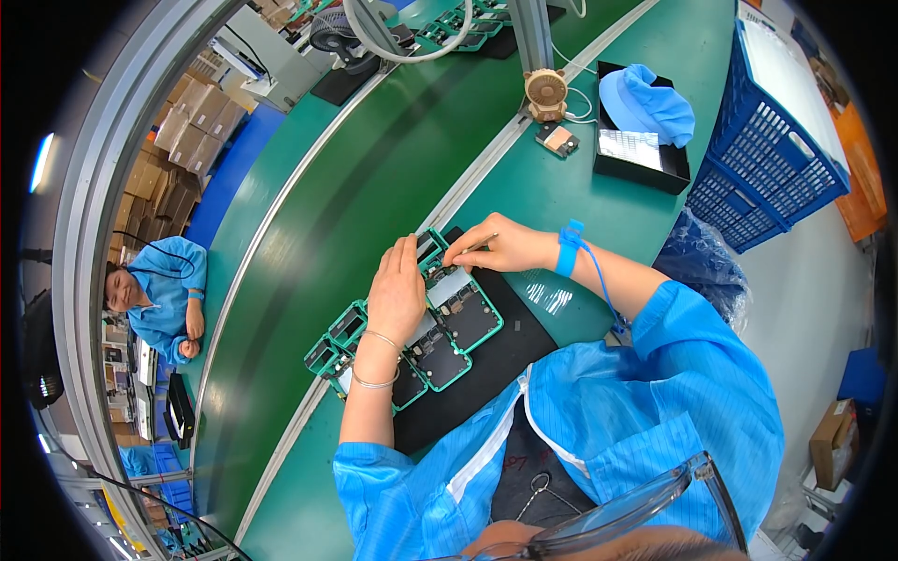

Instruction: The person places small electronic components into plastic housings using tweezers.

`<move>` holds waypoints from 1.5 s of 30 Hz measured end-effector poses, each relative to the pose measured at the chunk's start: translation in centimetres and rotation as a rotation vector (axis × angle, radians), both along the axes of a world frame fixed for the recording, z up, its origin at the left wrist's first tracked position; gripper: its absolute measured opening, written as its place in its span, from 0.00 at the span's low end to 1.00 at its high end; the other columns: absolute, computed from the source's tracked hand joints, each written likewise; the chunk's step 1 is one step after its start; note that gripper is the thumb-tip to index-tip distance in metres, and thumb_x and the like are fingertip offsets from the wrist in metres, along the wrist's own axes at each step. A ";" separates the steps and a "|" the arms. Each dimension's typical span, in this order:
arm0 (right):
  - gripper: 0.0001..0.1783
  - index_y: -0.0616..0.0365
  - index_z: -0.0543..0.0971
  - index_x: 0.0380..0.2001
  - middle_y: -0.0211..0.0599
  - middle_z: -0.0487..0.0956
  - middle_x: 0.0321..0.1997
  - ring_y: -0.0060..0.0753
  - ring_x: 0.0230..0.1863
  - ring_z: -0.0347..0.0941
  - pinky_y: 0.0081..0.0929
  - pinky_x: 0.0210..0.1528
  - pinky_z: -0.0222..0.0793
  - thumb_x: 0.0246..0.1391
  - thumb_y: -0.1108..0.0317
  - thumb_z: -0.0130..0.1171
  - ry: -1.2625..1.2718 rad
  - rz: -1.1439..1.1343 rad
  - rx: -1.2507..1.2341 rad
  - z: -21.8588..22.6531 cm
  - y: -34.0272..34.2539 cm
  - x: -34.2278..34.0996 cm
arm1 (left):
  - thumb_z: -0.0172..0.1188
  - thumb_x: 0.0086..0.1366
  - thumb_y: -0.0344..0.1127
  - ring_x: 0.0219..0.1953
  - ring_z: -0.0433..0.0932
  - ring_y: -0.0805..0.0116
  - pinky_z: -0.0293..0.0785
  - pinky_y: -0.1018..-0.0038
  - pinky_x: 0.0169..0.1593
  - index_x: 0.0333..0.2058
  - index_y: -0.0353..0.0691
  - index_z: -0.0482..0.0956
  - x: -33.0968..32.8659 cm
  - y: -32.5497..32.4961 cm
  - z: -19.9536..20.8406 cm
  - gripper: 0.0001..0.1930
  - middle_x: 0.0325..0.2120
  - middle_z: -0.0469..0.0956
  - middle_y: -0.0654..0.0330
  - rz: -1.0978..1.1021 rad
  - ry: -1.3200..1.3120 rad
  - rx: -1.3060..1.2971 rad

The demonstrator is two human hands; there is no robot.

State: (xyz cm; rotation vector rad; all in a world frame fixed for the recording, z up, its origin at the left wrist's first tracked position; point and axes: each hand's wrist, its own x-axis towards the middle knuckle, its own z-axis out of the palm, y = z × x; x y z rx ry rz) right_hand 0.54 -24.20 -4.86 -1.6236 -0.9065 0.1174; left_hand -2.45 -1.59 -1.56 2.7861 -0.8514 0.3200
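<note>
Several green-edged frames with dark electronic parts and silvery plates sit in a row on a black mat. My left hand lies across the middle frames with its fingers stretched out, hiding part of them. Over the far right end of the row, my right hand is closed in a pinch round a thin, stick-like tool. Its fingertips are close to the parts in that frame, and the tool's tip is too small to make out. A blue wrist strap with a cord circles my right wrist.
A green conveyor belt with a metal rail runs beyond the mat. A small fan and a black box with a blue cap stand far right, near blue crates. Across the belt sits a co-worker.
</note>
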 end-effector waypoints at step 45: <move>0.09 0.61 0.82 0.40 0.37 0.83 0.37 0.26 0.35 0.80 0.23 0.36 0.77 0.57 0.72 0.58 0.134 -0.081 0.084 0.6 -2.7 -3.3 | 0.59 0.57 0.32 0.54 0.70 0.50 0.67 0.60 0.56 0.57 0.32 0.64 -0.8 -1.2 -1.2 0.29 0.52 0.71 0.47 0.086 -0.114 -0.004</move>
